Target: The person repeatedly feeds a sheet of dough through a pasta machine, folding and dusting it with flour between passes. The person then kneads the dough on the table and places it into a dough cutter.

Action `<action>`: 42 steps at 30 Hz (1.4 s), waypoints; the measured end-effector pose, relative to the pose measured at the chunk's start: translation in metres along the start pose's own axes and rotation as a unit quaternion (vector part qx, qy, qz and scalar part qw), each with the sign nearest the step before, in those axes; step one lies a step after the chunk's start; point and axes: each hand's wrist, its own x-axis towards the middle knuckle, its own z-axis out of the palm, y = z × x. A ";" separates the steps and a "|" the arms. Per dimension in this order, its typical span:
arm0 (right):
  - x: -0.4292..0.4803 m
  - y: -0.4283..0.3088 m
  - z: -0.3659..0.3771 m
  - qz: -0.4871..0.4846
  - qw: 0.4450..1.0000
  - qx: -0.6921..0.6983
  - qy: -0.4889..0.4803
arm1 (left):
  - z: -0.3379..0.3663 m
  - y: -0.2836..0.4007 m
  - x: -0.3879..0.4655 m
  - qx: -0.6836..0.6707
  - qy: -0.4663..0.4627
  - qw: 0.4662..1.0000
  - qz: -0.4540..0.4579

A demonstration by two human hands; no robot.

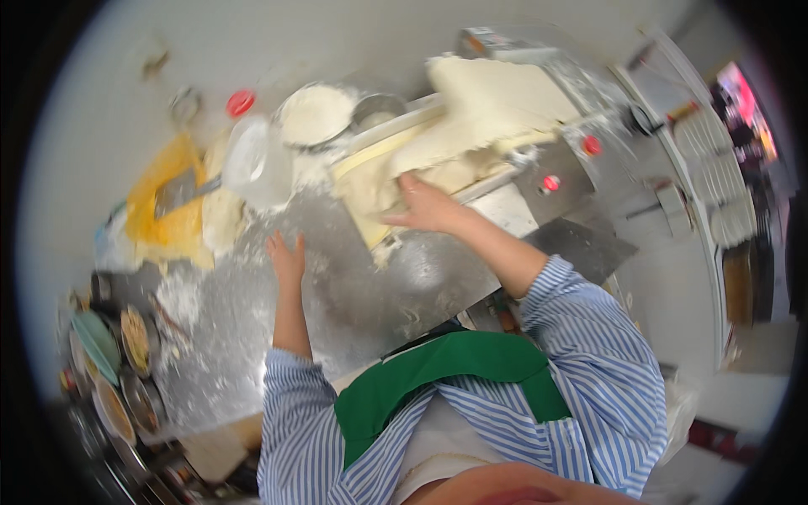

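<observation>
Over the flour-dusted steel worktop (328,252), my left hand (288,259) is raised with its fingers apart and nothing in it. My right hand (429,205) is at the lower left edge of a wide pale dough sheet (499,95), thumb and fingers spread. Blur hides whether it touches the dough. This sheet drapes over what appears to be a dough-rolling machine (394,131) with pale rails. More dough (369,183) lies between the rails, just left of my right hand.
A bowl of flour (317,115), a round metal pot (379,112) and a translucent plastic container (255,164) stand at the back. To the left are a yellow plastic bag (180,214), a wide metal blade (177,192) and several bowls, one green (96,344). Red knobs (552,183) sit at right.
</observation>
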 end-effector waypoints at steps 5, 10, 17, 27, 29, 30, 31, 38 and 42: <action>0.047 -0.074 -0.035 -0.141 0.964 -0.197 -0.112 | 0.019 -0.072 -0.014 0.189 0.040 0.971 -0.139; 0.259 -0.113 -0.043 -0.149 0.981 -0.025 0.124 | 0.024 -0.075 -0.028 0.188 0.096 0.974 -0.078; 0.443 -0.004 0.066 -0.001 0.968 -0.248 0.025 | 0.018 -0.071 -0.022 0.167 0.063 0.978 -0.107; 0.479 0.015 0.107 -0.048 0.921 -0.385 0.027 | 0.027 -0.070 -0.021 0.187 0.086 0.974 -0.090; 0.443 0.002 0.070 0.011 0.993 -0.109 0.037 | 0.027 -0.071 -0.023 0.198 0.092 0.972 -0.083; 0.423 -0.010 0.050 0.076 0.965 0.231 0.101 | 0.028 -0.072 -0.024 0.199 0.105 0.971 -0.076; 0.400 -0.018 0.030 0.146 0.814 0.541 0.152 | 0.028 -0.073 -0.025 0.206 0.085 0.971 -0.086; 0.214 0.000 -0.137 -0.291 0.877 0.380 0.031 | 0.025 -0.070 -0.030 0.233 0.075 0.968 -0.062; 0.118 0.074 -0.254 -0.418 0.880 -0.202 0.101 | 0.023 -0.063 -0.050 0.214 0.035 0.975 -0.043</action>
